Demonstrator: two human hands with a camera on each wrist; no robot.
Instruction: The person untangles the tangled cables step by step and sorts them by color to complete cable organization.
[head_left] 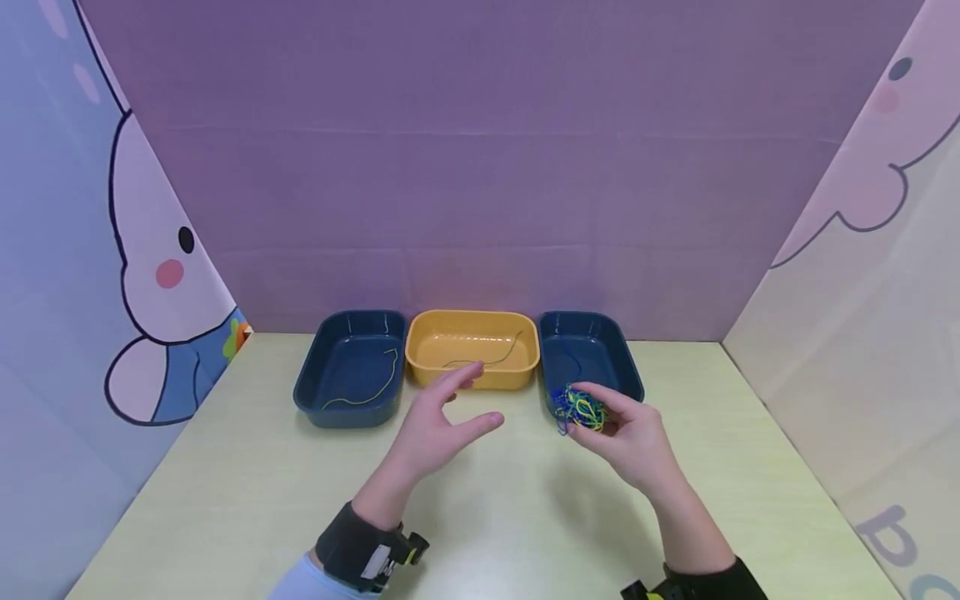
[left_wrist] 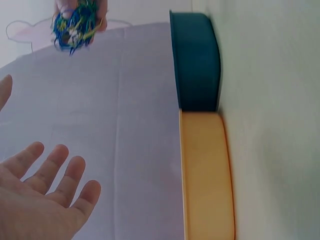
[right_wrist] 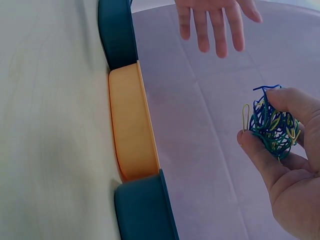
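My right hand [head_left: 633,437] grips a tangled ball of blue, green and yellow strings [head_left: 580,408] between thumb and fingers. It is raised at the front of the right blue tray [head_left: 611,354], overlapping its near rim in the head view. A blue end and a yellow loop stick out of the tangle [right_wrist: 275,122] in the right wrist view. My left hand [head_left: 435,433] holds nothing, its fingers spread and relaxed in front of the yellow tray [head_left: 431,354]. In the left wrist view its palm [left_wrist: 30,205] faces up towards the camera.
A left blue tray [head_left: 322,375] stands beside the yellow one, with a yellow-green string [head_left: 381,390] in it. A thin dark string [head_left: 504,357] lies in the yellow tray. Faintly, a blue string [head_left: 576,365] shows in the right tray. A purple backdrop [head_left: 480,167] rises behind the table.
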